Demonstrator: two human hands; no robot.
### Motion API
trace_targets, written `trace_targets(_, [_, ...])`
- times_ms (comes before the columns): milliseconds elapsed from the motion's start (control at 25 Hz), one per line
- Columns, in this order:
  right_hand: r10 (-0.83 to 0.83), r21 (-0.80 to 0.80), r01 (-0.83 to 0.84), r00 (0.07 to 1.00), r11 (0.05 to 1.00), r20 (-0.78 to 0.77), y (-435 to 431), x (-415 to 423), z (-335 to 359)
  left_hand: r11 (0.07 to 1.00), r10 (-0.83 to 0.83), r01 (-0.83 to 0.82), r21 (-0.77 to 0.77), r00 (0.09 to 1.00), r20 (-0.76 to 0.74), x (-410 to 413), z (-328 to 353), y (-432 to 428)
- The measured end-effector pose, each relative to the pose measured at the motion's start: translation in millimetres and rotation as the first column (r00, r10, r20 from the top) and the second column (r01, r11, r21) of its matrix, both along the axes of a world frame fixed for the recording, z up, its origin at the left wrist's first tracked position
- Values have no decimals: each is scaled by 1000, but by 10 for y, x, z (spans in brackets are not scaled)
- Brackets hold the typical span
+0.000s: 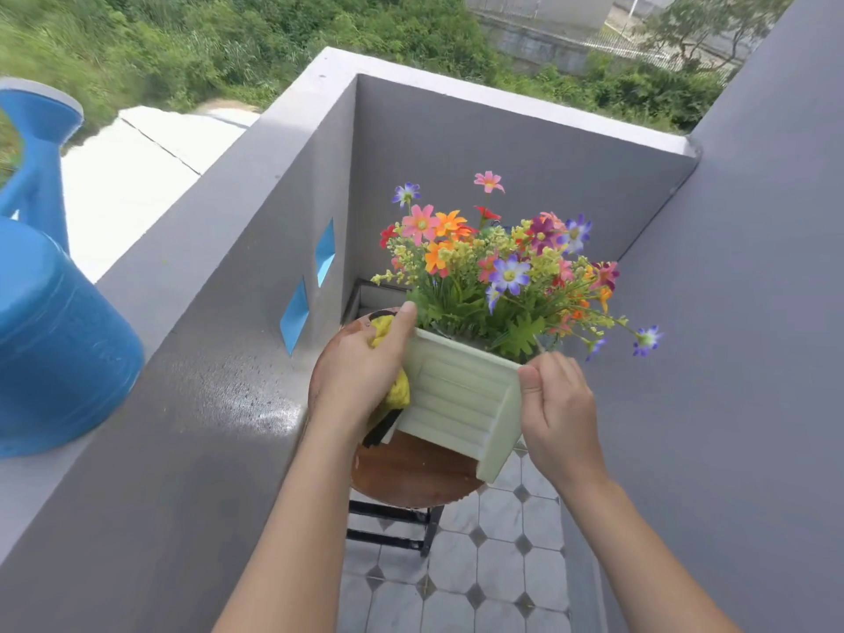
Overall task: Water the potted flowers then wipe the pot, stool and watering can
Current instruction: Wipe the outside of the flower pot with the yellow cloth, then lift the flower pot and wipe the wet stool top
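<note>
A pale green square pot full of colourful flowers stands on a round brown stool in the balcony corner. My left hand presses a yellow cloth against the pot's left side, thumb over the rim. My right hand grips the pot's right corner at the rim. A blue watering can sits on top of the grey parapet wall at the far left, spout pointing up.
Grey balcony walls close in the corner on three sides, the left one with two blue diamond openings. The floor has white and grey tiles. Greenery lies beyond the wall.
</note>
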State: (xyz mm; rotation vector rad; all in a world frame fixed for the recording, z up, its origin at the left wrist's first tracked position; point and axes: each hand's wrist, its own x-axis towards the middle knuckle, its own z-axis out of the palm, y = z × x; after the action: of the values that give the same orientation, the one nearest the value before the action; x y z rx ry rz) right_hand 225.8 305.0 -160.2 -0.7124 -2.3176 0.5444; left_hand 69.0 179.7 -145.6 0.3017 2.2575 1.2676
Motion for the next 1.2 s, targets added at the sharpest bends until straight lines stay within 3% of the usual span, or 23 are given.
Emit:
trace_targets(160, [-71,-301,49,996,952,-63,-169,-38,140,990,-19,30,-141,997,75,-88,162,137])
trace_targets(240, [-240,-572,131,963,810,-119,-272,-82,204,984,8,7,-181,997,80,-85,280,180])
trace_targets(320, [-449,-792,241,892,561,-47,-331,-128,282,975,45,-30,-221,997,64,-75,302,194])
trace_targets(400, [-525,-946,232,847,225,83,-299,-169,365,967,56,-49,-250,998,19,-73,307,185])
trace_targets(480, [-436,-983,129,883,-132,174,-216,-205,502,976,22,-26,-215,1000,-22,-94,301,176])
trace_targets(520, [-342,-964,145,915,-223,217,-170,-207,553,983,4,-10,-184,999,-36,-97,300,167])
trace_targets(640, [-224,-947,201,939,-251,259,-67,-204,569,994,-33,28,-105,999,-40,-116,263,155])
trace_targets(760, [-481,-972,-25,872,-234,93,55,-188,559,994,-69,72,83,997,-35,-162,311,235])
trace_targets(920, [-654,-971,-200,753,-132,-66,337,-109,689,900,-319,235,368,929,186,-212,464,317])
trace_targets(1000, [-691,-973,-219,716,-79,-105,427,-58,806,904,-398,345,253,895,201,-269,425,305])
trace_targets(1120, [-743,-974,-228,654,-15,-142,556,32,869,899,-382,327,-292,911,-155,-238,178,392])
trace_targets(1200, [-762,-974,-227,631,-2,-146,638,83,833,775,-488,215,-594,801,-347,36,-164,462])
